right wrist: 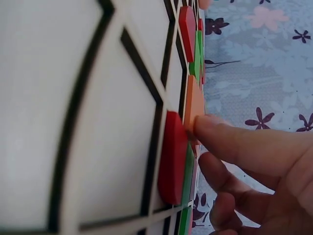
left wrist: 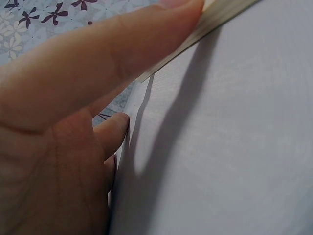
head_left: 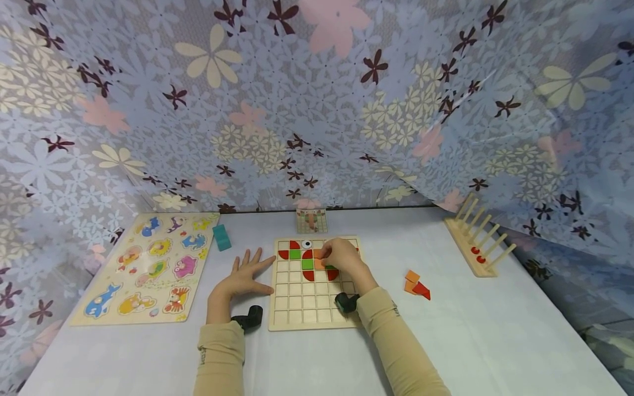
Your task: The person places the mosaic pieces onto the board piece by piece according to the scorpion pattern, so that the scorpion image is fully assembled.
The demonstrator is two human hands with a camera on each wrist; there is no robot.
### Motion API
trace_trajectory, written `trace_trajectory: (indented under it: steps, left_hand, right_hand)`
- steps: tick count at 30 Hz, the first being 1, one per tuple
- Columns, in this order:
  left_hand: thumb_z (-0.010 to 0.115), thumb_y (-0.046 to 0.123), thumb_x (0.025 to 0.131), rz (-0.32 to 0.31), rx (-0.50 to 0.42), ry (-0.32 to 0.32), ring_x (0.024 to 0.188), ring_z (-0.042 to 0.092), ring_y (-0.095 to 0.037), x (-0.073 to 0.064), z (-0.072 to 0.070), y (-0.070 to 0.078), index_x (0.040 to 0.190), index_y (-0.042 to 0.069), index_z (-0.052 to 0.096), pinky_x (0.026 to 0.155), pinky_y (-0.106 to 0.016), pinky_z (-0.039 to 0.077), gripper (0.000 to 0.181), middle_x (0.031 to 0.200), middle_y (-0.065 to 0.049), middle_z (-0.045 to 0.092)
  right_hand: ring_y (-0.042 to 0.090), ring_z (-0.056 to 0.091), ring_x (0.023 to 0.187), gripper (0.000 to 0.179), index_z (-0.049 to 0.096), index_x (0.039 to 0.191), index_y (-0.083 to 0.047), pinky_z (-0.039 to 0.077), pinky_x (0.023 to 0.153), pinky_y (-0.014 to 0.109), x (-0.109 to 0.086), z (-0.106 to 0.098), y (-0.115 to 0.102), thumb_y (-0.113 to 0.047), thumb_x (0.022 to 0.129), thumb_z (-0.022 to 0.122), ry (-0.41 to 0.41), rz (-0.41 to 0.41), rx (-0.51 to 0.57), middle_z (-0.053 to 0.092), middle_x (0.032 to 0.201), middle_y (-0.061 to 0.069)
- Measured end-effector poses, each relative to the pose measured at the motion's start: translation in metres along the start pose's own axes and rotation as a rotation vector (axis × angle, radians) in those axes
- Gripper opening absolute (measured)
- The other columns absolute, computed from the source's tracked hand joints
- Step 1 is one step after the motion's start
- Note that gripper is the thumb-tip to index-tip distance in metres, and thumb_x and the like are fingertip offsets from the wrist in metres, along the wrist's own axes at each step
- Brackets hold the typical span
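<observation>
A wooden grid board (head_left: 295, 303) lies in front of me, with red quarter-round, green and orange tiles and an eye tile (head_left: 307, 244) in its upper rows. My left hand (head_left: 241, 281) is spread flat at its left side, forefinger and thumb touching the edge. In the left wrist view the thumb (left wrist: 112, 58) lies against that edge. Over the upper right of the grid, my right hand (head_left: 345, 258) pinches at an orange square tile (right wrist: 194, 100) with thumb and curled fingers. A red quarter-round tile (right wrist: 172, 159) sits beside it; the fingers partly hide the neighbouring tiles.
Loose orange tiles (head_left: 412, 276) and a red piece (head_left: 422, 290) lie right of the board. A pegged wooden stand (head_left: 465, 247) is farther right. An animal puzzle (head_left: 148, 264) and a teal block (head_left: 222, 237) are on the left. A small pattern card (head_left: 312, 221) stands behind.
</observation>
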State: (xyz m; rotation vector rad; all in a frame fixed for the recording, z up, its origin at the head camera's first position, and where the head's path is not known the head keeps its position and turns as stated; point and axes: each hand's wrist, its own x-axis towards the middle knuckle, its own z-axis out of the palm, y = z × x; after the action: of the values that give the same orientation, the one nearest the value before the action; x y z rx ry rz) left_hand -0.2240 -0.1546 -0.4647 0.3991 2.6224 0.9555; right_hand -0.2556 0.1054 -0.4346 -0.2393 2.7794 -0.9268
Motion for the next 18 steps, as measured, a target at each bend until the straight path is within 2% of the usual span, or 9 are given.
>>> trace_trajectory:
  steps: [4,9,14,15,18]
  left_hand:
    - [0.078,0.032,0.068,0.004,0.002,0.001,0.138,-0.012,-0.041,0.001,0.0,-0.001,0.144,0.012,0.034,0.108,-0.054,-0.014,0.09,0.152,-0.022,0.004]
    - [0.078,0.033,0.068,0.006,0.003,0.003,0.138,-0.012,-0.041,0.001,0.0,-0.002,0.143,0.012,0.034,0.108,-0.054,-0.014,0.09,0.152,-0.022,0.004]
    - [0.078,0.033,0.068,0.01,0.007,0.005,0.138,-0.012,-0.042,0.001,0.0,-0.001,0.143,0.012,0.034,0.108,-0.054,-0.014,0.09,0.152,-0.022,0.004]
    - [0.078,0.033,0.068,0.012,0.008,0.006,0.138,-0.012,-0.042,0.0,0.0,-0.001,0.143,0.011,0.034,0.108,-0.054,-0.014,0.09,0.152,-0.022,0.004]
    - [0.078,0.033,0.067,0.016,0.006,0.007,0.138,-0.012,-0.042,0.0,0.0,0.0,0.143,0.011,0.034,0.108,-0.055,-0.014,0.09,0.152,-0.023,0.004]
  right_hand:
    - [0.017,0.058,0.075,0.005,0.071,0.078,-0.012,0.049,0.07,0.032,0.001,0.001,-0.001,-0.008,0.076,0.073,-0.01,0.006,-0.025,0.064,0.077,-0.001]
    - [0.016,0.055,0.07,0.01,0.068,0.075,-0.015,0.047,0.062,0.03,0.001,0.001,0.003,-0.007,0.074,0.075,0.008,-0.046,-0.019,0.06,0.074,-0.001]
    - [0.017,0.052,0.07,0.009,0.068,0.077,-0.014,0.044,0.061,0.03,-0.002,-0.002,0.009,-0.009,0.075,0.075,0.037,-0.051,0.051,0.059,0.076,0.001]
    - [0.018,0.053,0.072,0.007,0.068,0.079,-0.013,0.045,0.064,0.032,-0.002,-0.003,0.01,-0.009,0.077,0.073,0.038,-0.026,0.068,0.059,0.078,0.002]
    - [0.018,0.053,0.073,0.006,0.068,0.082,-0.011,0.044,0.065,0.032,-0.006,-0.007,0.014,-0.008,0.078,0.071,0.073,-0.022,0.089,0.059,0.078,0.002]
